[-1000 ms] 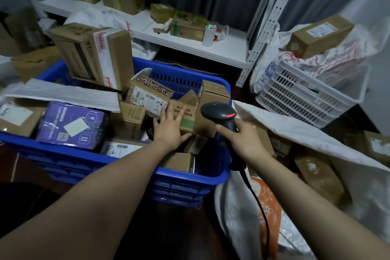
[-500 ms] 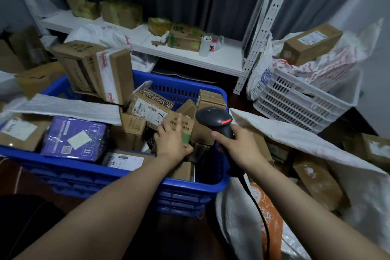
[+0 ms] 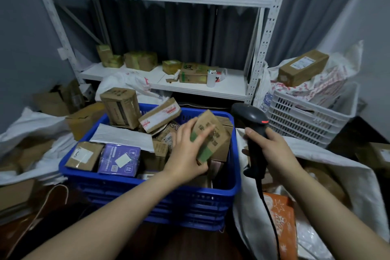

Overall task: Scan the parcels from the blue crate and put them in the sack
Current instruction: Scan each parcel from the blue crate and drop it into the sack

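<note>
Head view: the step in hand looks like the pick-up before a scan. The left hand (image 3: pixel 185 151) grips a small parcel (image 3: pixel 213 133), its fingers (image 3: pixel 191 126) curled over the top edge and the thumb under the lower end. The parcel hangs tilted just above the other boxes at the right end of the blue crate (image 3: pixel 126 181).

The right hand (image 3: pixel 272 154) is wrapped round the grip of a black corded scanner (image 3: pixel 252 118), upright just right of the parcel, with a red light showing on its head.

The parcel is a brown cardboard box with dark print and a green band at its lower end. No barcode label shows on the face turned to the camera.

The next move probably calls for turning the box until its label meets the scanner, then carrying it right into the white sack (image 3: pixel 327 155), which lies open beside the crate.
</note>
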